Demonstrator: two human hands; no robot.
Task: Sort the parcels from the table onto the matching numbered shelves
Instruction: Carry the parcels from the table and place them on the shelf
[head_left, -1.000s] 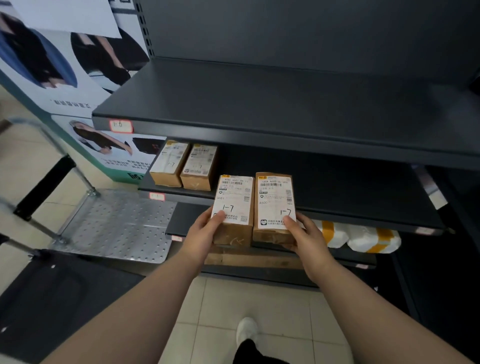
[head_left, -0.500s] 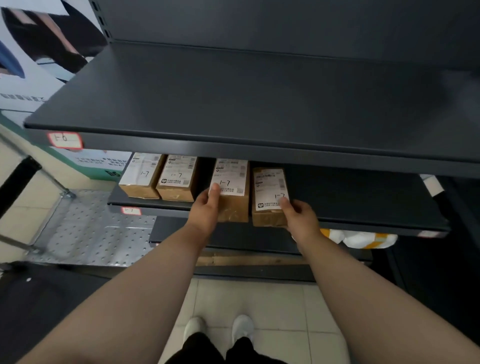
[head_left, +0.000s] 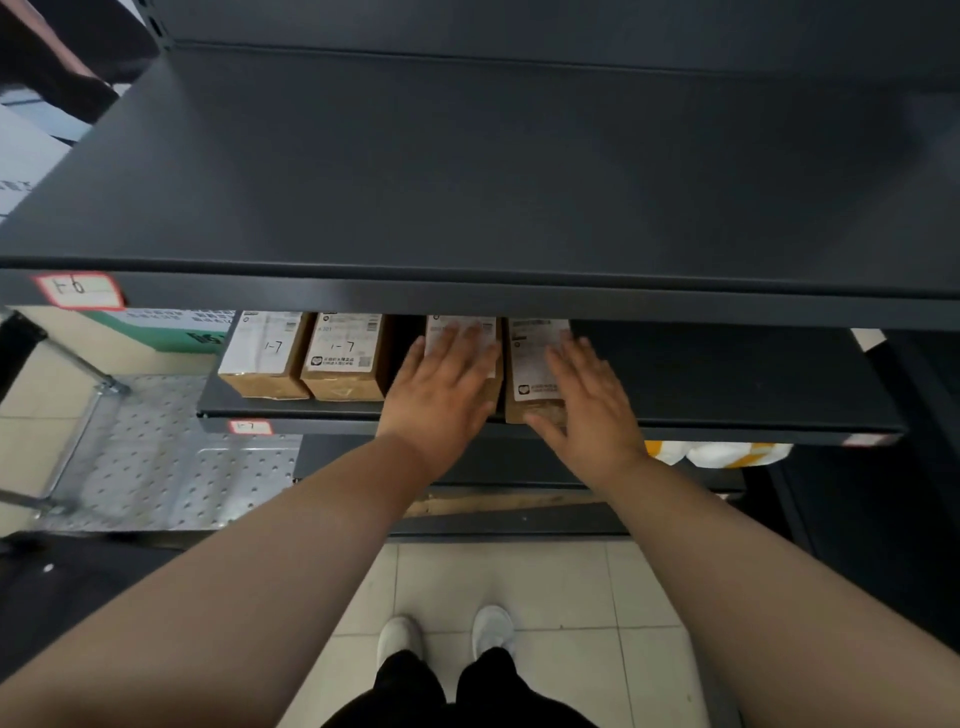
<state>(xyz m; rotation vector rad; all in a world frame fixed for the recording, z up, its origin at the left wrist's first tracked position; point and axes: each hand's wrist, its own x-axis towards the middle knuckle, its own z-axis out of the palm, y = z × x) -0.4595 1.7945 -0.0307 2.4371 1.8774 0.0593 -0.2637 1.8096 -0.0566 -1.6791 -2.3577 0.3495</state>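
Several brown cardboard parcels with white labels lie in a row on the dark shelf (head_left: 727, 410) tagged 1-7 (head_left: 250, 427). The two left ones (head_left: 265, 356) (head_left: 345, 358) show "1-7" on their labels. My left hand (head_left: 441, 395) lies flat, fingers straight, on top of the third parcel (head_left: 488, 332). My right hand (head_left: 587, 400) rests with straight fingers against the right side of the fourth parcel (head_left: 532, 364). Both parcels sit on the shelf, partly under the shelf above.
The upper shelf (head_left: 467, 171), tagged 1-6 (head_left: 78, 290), overhangs the parcels. White and yellow bags (head_left: 727, 453) lie on a lower shelf at the right. A perforated metal trolley (head_left: 156, 457) stands on the tiled floor to the left. My feet (head_left: 447, 634) are below.
Both hands carried the two parcels onto the 1-7 shelf, pushed them in and let go; the fingers now lie flat on them. The view moved closer to the shelf.
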